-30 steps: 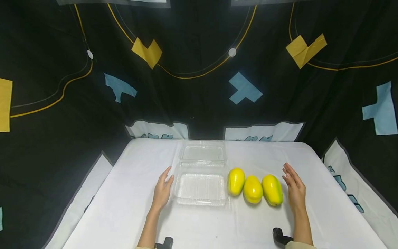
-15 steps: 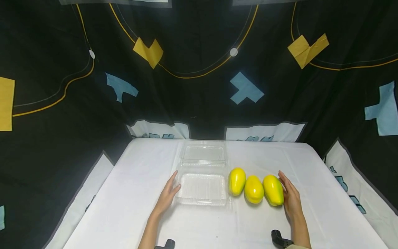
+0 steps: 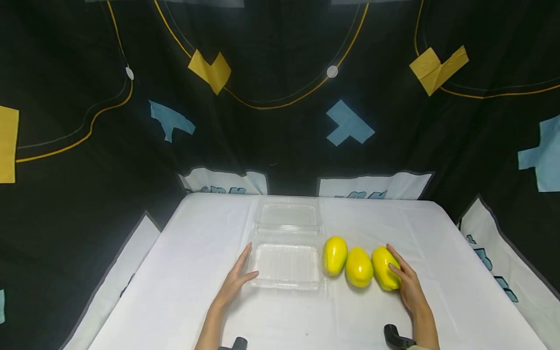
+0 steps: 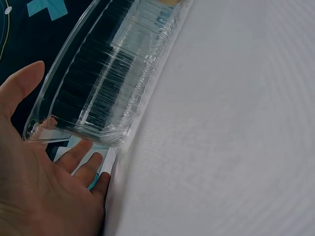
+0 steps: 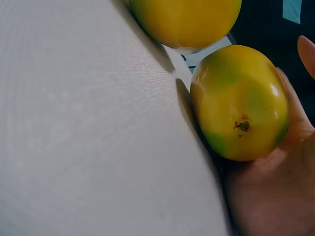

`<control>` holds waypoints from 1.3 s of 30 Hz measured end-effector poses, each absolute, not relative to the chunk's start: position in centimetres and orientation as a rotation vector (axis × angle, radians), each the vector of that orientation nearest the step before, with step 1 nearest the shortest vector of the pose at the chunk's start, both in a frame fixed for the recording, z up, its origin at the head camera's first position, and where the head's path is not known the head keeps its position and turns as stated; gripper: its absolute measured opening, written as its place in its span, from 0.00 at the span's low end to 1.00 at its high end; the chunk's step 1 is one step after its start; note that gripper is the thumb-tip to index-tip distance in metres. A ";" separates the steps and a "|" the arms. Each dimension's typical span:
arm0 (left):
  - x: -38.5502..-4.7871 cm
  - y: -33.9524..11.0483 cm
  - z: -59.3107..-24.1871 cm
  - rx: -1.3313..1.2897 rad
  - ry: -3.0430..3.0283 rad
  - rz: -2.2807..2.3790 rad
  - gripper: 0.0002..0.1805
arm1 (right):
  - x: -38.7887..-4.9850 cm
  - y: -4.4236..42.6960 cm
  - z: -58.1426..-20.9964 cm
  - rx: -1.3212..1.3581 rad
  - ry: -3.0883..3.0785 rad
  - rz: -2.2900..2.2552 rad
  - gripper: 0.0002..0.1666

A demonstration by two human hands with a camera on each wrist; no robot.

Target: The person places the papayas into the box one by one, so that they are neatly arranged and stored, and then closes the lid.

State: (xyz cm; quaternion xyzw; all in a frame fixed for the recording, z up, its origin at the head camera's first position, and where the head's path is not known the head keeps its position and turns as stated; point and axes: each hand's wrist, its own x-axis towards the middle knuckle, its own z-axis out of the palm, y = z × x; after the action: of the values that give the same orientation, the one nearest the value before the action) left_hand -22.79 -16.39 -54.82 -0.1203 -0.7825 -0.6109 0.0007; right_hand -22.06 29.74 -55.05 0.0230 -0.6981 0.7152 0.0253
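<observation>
On the white table, a clear plastic clamshell container (image 3: pixel 286 262) lies with its lid (image 3: pixel 287 215) folded back. My left hand (image 3: pixel 234 282) is at its left side, thumb spread over the near corner. In the left wrist view, the fingertips (image 4: pixel 78 152) are beside the container's end wall. Three glossy yellow mangoes stand in a row to the right: a left one (image 3: pixel 335 256), a middle one (image 3: pixel 359 267) and a right, greener one (image 3: pixel 384 270). My right hand (image 3: pixel 410 284) is around that right mango's outer side; the right wrist view shows the thumb (image 5: pixel 307 54) apart from the fruit (image 5: pixel 241 103).
Black cloth (image 3: pixel 271 146) with yellow and blue shapes hangs behind the white table (image 3: pixel 350 321). White printed strips (image 3: pixel 376 187) border the cloth's lower edge. Dark wrist-worn devices (image 3: pixel 395 335) sit near both forearms.
My right hand has moved left to the right mango and its thumb now extends over it. My left hand has moved right to the container's side, thumb spreading wider. Container and mangoes stay in place.
</observation>
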 end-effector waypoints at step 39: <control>-22.7 -16.2 -55.4 -0.284 -2.523 -1.808 0.45 | -21.8 29.6 -55.4 -0.014 -2.291 2.030 0.49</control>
State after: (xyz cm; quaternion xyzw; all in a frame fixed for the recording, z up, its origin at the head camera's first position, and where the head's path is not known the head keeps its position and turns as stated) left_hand -22.68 -16.15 -55.37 -0.0910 -0.8094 -0.5800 0.0121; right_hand -21.82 29.56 -55.38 -0.0047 -0.7479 0.6626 0.0403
